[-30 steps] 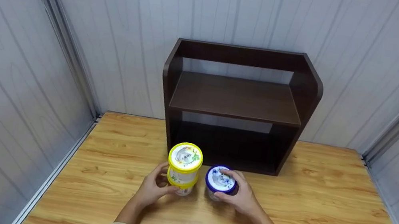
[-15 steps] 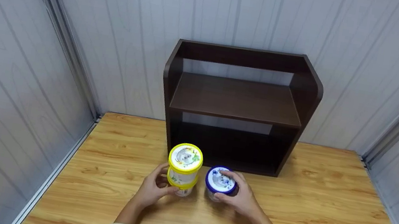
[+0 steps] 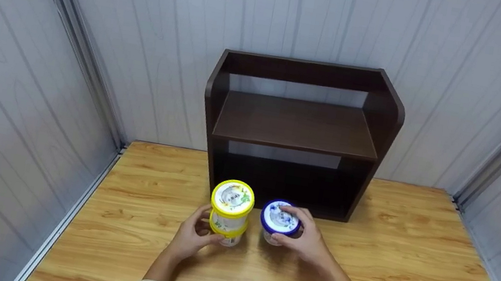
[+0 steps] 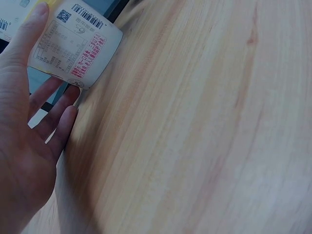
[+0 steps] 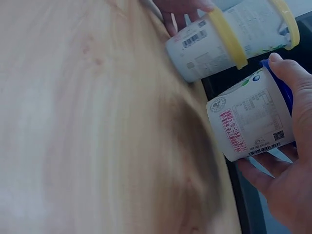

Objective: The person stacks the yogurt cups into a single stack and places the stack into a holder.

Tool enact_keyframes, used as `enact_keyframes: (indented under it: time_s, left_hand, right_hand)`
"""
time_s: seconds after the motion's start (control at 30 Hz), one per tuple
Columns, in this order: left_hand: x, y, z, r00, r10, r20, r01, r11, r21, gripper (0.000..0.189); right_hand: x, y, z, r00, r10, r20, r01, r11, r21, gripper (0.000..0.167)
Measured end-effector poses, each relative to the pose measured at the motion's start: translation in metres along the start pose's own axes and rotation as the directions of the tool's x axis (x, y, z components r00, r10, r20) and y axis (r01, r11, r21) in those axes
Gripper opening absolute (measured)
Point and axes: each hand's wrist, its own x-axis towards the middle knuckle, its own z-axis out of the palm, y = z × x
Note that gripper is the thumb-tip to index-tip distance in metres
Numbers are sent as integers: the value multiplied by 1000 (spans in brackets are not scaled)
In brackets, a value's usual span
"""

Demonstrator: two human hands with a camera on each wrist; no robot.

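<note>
Two white tubs with yellow lids stand one on the other on the table. The upper yellow-lidded tub [image 3: 233, 198] has a floral lid print. My left hand [image 3: 189, 237] holds the lower yellow-lidded tub [image 4: 78, 44], thumb on the near side near its lid and fingers round the far side. To the right, my right hand [image 3: 311, 246] grips a white tub with a blue lid [image 3: 279, 216] between thumb and fingers, a finger lying over the lid. In the right wrist view this blue-lidded tub [image 5: 251, 117] is upright and held above the table, apart from the stack.
Just behind the tubs stands a dark brown two-level shelf [image 3: 299, 123], with bare boards. The wooden table [image 3: 145, 194] runs out on both sides of it. Pale panelled walls [image 3: 184, 48] enclose the back and sides.
My right hand has raised the blue-lidded tub and shifted it slightly forward toward the shelf. The left hand and the yellow-lidded stack have stayed put.
</note>
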Motion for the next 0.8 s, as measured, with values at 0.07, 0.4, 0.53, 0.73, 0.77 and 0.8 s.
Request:
enact_keyframes:
  time_s: [0.07, 0.4, 0.53, 0.73, 0.77, 0.8]
  left_hand:
    - [0, 0, 0, 1000, -1, 0, 1, 1000, -2, 83]
    - [0, 0, 0, 1000, 14, -1, -14, 1000, -7, 82]
    - [1, 1, 0, 1000, 2, 0, -2, 1000, -2, 83]
    - [0, 1, 0, 1000, -16, -4, 16, 1000, 2, 84]
    - [0, 0, 0, 1000, -16, -4, 16, 1000, 0, 85]
    - [0, 0, 0, 1000, -15, -3, 15, 1000, -4, 85]
  right_hand:
    - [3, -4, -2, 1000, -19, -3, 19, 1000, 3, 65]
    - [20, -27, -11, 1000, -24, -11, 24, 1000, 0, 66]
    - [26, -36, -12, 999, -37, -11, 37, 999, -6, 66]
    - [36, -48, -14, 996, -86, -18, 84, 994, -66, 68]
    - [39, -50, -15, 994, -103, -19, 101, 992, -81, 68]
    - [41, -52, -16, 992, -122, -21, 120, 988, -93, 68]
